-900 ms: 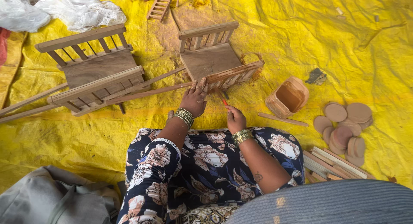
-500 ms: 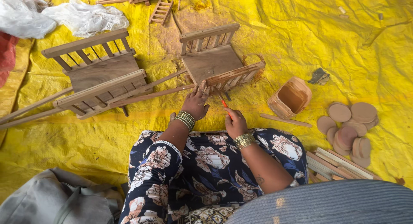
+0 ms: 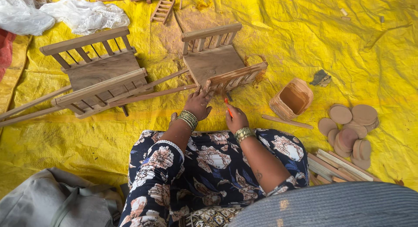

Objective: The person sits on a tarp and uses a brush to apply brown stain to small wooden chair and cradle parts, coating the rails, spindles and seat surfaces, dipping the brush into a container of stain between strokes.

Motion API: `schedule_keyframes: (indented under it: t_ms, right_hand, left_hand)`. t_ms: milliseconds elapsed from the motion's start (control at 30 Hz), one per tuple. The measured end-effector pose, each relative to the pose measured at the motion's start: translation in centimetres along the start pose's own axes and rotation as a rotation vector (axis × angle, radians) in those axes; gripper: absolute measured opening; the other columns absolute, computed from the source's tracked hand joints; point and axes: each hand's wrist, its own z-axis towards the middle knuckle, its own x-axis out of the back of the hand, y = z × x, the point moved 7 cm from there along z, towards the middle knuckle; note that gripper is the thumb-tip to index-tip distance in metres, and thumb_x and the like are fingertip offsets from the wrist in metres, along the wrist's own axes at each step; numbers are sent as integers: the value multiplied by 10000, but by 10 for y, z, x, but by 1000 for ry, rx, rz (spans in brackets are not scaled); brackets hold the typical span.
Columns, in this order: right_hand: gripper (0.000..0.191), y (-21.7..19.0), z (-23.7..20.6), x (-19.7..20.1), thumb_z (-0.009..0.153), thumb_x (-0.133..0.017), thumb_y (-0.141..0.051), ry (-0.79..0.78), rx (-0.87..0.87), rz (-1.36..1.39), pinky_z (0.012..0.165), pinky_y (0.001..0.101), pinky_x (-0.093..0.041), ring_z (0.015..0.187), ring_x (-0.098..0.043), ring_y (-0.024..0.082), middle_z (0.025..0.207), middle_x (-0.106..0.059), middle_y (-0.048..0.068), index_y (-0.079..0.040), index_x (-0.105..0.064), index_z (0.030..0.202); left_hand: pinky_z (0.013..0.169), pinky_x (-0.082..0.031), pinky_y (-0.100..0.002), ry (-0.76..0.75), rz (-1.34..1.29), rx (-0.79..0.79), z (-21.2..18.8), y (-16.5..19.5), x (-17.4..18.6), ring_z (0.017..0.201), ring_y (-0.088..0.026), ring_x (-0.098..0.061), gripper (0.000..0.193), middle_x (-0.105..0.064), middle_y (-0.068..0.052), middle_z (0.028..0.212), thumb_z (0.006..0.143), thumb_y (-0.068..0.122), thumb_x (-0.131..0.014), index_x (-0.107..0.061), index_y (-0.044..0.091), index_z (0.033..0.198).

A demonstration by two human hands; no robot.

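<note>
Both hands had shifted only slightly since the earlier frame, staying at the near rail of the cart (image 3: 217, 63). At 12 o'clock from the lap, the left hand (image 3: 198, 104) lay with fingers spread flat on that slatted rail, while the right hand (image 3: 235, 118) pinched a thin orange stick (image 3: 227, 106), tip just beside the rail. A larger cart (image 3: 96, 79) sat at 10 o'clock, a box (image 3: 291, 99) at 2 o'clock, and discs (image 3: 348, 129) at 3 o'clock.
</note>
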Motion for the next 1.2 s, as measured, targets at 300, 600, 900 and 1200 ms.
schedule_keyframes:
  t_ms: [300, 600, 900, 1200]
  right_hand:
    - [334, -7, -1, 7, 992, -600, -245, 41, 74, -234, 703, 474, -575, 790, -714, 333, 920, -737, 138, -143, -678, 1299]
    - [315, -6, 3, 0, 973, -608, -238, 5, 66, -304, 674, 474, -570, 747, -702, 342, 860, -724, 135, -134, -701, 1256]
    - [314, -10, 0, 1, 962, -610, -229, 50, 119, -281, 669, 481, -568, 741, -698, 350, 876, -726, 129, -129, -700, 1246]
    - [328, -5, -2, -1, 964, -601, -221, 6, 94, -285, 653, 474, -568, 732, -695, 347, 872, -725, 145, -105, -712, 1249]
  left_hand:
    - [1185, -326, -528, 11, -70, 11, 2, -1, -2, 1502, -396, -299, 720, 24, -31, 1720, 877, 344, -706, -440, 244, 1539]
    - [1162, -341, -563, 19, -80, 6, 1, -1, -2, 1497, -395, -314, 726, 37, -20, 1713, 858, 335, -732, -471, 226, 1526]
    - [1160, -343, -568, 3, -50, 8, -1, -3, -1, 1486, -399, -335, 708, 20, -33, 1696, 869, 354, -740, -485, 210, 1513]
    - [1131, -358, -573, 20, -60, 1, -3, -5, -1, 1459, -401, -361, 687, 48, -40, 1696, 852, 342, -747, -523, 163, 1476]
